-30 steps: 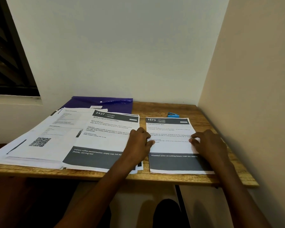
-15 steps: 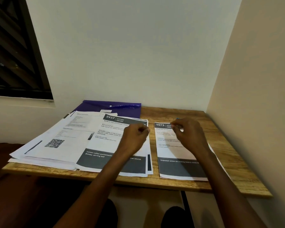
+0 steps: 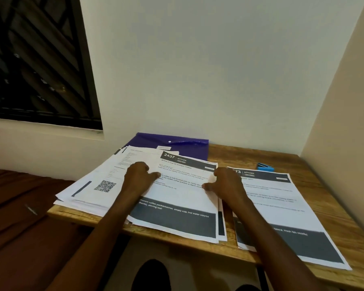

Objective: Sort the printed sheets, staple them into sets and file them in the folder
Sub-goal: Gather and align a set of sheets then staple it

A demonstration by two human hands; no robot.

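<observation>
Head cam: looking down at a small wooden surface (image 3: 229,156) tucked in a corner, so the person has everything within arm's reach.
Messy pile (image 3: 97,185): unsorted printed sheets fanned out on the left of the surface, one with a QR code on top. Looks like the stock still waiting to be sorted.
Left hand (image 3: 139,177): resting on the left edge of the 2437 sheet, fingers loosely curled with the tips down on the paper. I can't tell if it's pinching the sheet or just pinning it.
2437 sheet (image 3: 183,192): on top of the middle stack, flanked by both hands, probably so it can be squared up or lifted.
Purple folder (image 3: 183,147): at the back against the wall, partly under the papers, out of the way until filing.
Right hand (image 3: 225,183): at the sheet's right edge, thumb on the paper, fingers curled over the edge.
1573 sheet (image 3: 282,206): set apart on the right, seems like its own set.
Blue stapler (image 3: 265,166): behind it, untouched.
</observation>
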